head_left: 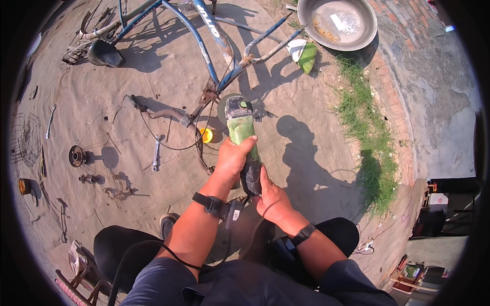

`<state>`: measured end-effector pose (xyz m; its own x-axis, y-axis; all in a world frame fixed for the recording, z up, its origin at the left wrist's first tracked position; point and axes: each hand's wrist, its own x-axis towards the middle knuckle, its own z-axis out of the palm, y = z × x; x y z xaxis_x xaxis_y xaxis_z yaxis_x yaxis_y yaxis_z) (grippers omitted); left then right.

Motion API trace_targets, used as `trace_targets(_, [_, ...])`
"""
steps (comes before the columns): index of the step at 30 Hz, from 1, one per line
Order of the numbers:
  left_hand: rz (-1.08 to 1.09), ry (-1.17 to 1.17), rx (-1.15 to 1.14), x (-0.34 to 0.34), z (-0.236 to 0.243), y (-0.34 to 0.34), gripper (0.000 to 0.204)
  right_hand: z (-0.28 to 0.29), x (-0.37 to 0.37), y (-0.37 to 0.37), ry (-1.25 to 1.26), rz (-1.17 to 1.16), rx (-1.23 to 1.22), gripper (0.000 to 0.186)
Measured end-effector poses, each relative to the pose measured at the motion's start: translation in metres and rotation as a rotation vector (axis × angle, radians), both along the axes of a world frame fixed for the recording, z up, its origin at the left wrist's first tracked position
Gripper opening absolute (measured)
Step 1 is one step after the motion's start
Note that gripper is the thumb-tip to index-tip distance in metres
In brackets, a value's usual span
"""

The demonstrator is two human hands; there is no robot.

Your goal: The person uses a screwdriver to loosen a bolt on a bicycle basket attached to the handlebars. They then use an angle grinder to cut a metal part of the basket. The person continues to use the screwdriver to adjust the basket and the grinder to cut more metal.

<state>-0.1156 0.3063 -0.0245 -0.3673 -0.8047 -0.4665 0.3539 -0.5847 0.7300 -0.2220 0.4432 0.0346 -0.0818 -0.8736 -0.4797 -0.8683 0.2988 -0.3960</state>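
Note:
A green and black angle grinder (241,131) points away from me in the middle of the view. My left hand (234,157) is wrapped round its body, and my right hand (274,198) grips the dark rear end of the handle. The round disc (222,109) shows partly at the left of the grinder's head; whether it spins I cannot tell. Just beyond the disc lies a blue, rust-marked bicycle frame (206,46). Close to the disc, a rusty bent metal tube (176,116) joins the frame's near end. A black cable (138,248) runs over my left forearm.
Left on the ground are wrenches (155,153), a wheel hub (77,156) and a wire basket (25,137). A yellow round piece (206,135) lies near the tube. A black saddle (105,53) lies far left, a metal basin (352,43) far right. Grass (365,122) edges the right side.

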Motion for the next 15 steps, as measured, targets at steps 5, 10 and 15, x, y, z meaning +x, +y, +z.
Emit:
trace_targets(5, [-0.054,-0.049,-0.042,0.005,-0.004,0.001,0.025,-0.020,0.008,-0.014,-0.531,-0.347,-0.065,0.087])
trace_targets(10, [-0.087,-0.103,-0.110,0.010,-0.011,-0.007,0.028,-0.077,0.024,-0.034,-0.891,-0.634,-0.086,0.060])
trace_targets(15, [-0.103,-0.093,-0.089,0.016,-0.020,-0.016,0.034,-0.097,0.033,-0.048,-0.718,-0.700,-0.109,0.056])
